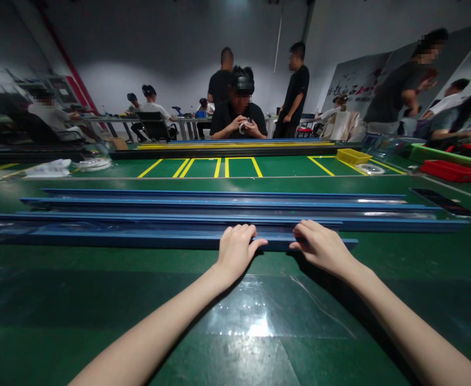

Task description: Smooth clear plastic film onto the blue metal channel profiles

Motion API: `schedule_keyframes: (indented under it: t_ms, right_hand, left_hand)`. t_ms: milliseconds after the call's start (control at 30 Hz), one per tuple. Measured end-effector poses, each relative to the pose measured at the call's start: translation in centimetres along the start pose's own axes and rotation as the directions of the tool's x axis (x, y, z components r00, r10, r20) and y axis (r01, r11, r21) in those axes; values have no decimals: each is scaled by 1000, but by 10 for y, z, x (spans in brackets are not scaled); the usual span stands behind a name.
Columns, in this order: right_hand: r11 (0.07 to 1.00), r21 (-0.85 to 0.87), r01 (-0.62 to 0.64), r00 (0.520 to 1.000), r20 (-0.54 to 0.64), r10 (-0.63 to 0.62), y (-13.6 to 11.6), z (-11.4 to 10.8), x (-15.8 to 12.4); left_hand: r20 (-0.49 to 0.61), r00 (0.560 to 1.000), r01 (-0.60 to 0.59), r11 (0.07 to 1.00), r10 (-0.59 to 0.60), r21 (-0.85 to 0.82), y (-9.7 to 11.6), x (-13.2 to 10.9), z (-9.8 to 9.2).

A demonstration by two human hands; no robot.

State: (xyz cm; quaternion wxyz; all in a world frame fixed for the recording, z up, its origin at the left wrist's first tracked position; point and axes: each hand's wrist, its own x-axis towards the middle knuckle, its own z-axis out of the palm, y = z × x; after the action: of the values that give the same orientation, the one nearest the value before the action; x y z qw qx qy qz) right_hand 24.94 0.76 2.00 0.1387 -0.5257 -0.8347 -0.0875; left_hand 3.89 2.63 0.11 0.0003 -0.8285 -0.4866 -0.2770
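Observation:
My left hand point(237, 249) is curled over the near wall of the closest long blue channel point(139, 241). Its fingers dip behind that wall, and the thumb lies along the front, pointing right. A short way to the right, my right hand point(319, 244) grips the same channel close to its right end, fingertips hidden inside the channel. More blue channels point(227, 198) lie parallel just behind this one. Under my forearms a clear plastic sheet point(275, 313) lies flat on the green table point(163, 364), with light glaring off it.
A dark flat phone-like slab point(446, 203) lies at the right. Farther back are a yellow tray point(352, 156), a red tray point(452, 170), a white roll point(369, 169) and crumpled white material point(49, 169). Across the table a person point(239, 115) handles a white ring; other people sit and stand behind.

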Motion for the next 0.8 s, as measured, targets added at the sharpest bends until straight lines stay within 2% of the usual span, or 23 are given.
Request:
schedule_keyframes:
  t_ms: [300,533,800]
  right_hand:
    - [1000,9,-25,1000,8,25,0,2,0]
    - [1000,17,-10,1000,0,10,1,2,0]
    - [999,-51,13,1000,-2,-13,-5,7,-3]
  left_hand:
    - [52,999,-4,999,2,39,1,5,-7]
    - [25,994,-108,986,105,124,-1,4,-6]
    - [-34,976,-201,948,216,247,-8,0,6]
